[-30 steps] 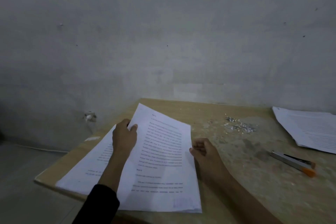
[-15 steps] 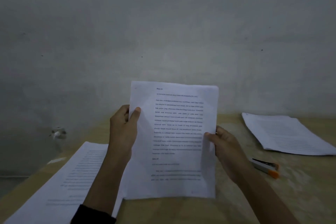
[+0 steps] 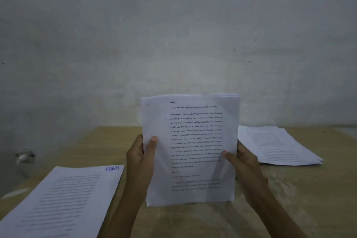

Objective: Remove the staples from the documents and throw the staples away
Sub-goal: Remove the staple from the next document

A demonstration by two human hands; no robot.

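Far left, small blurred wall fixture [image 3: 24, 155] on the grey wall [image 3: 173, 25], type unclear. Low left on the wooden table [image 3: 116, 141], printed paper stack [image 3: 58, 199] lies flat, blue "LUNAS" stamp [image 3: 112, 168] upside down at its far corner. Left hand [image 3: 141, 162] pinches the left edge of the held document [image 3: 190, 149], thumb on the front, fingers behind. Document is upright in the air above the table centre, facing the camera, several sheets fanned slightly at the top right, heading "Data 14". Short dark slanted staple [image 3: 147, 104] at its top-left corner. Right hand [image 3: 245, 162] pinches the right edge, thumb on the front, fingers behind. Far right, loose paper pile [image 3: 278, 145] lies flat on the table, well apart from the held document.
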